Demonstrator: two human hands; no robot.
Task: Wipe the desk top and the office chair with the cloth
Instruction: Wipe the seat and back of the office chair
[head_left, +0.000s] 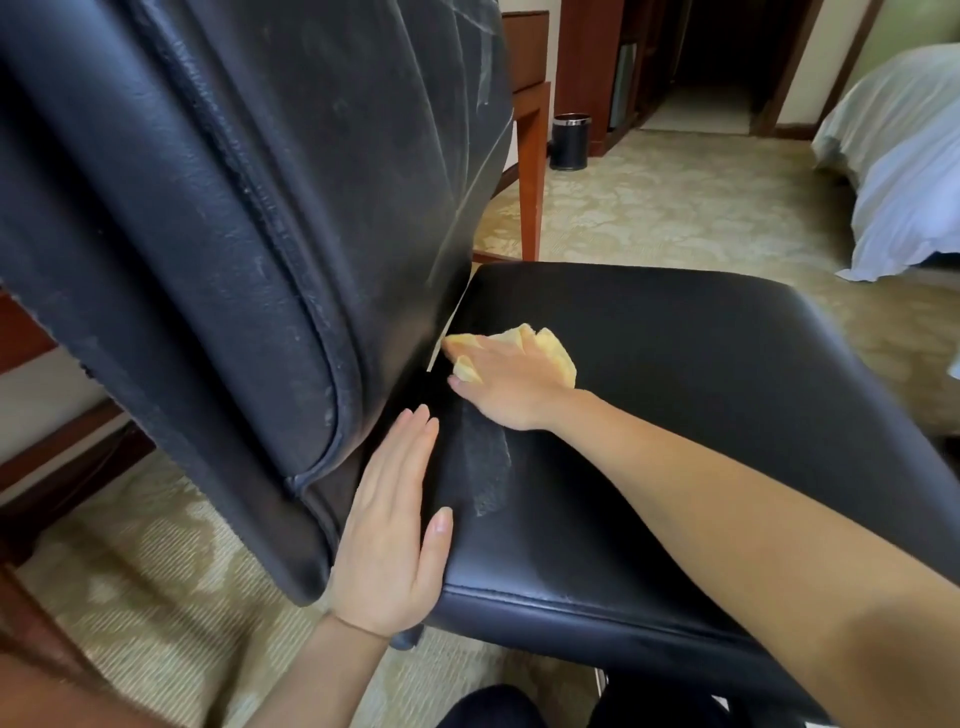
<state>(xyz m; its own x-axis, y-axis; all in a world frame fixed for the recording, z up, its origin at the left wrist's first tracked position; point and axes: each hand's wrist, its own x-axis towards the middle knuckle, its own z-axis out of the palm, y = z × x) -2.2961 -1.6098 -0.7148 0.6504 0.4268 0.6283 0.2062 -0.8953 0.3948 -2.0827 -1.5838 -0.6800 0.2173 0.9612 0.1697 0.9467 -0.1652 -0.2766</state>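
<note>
The right hand (511, 379) lies flat on the yellow cloth (556, 345), pressing it on the seat (701, 364) right by the gap (440, 340) under the back (234, 208). The left hand (395, 525) rests flat on the seat corner. A hard push could jam the cloth in that gap, or make the seat turn.

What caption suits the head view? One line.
Right hand presses yellow cloth onto chair seat; left hand flat on its edge.
</note>
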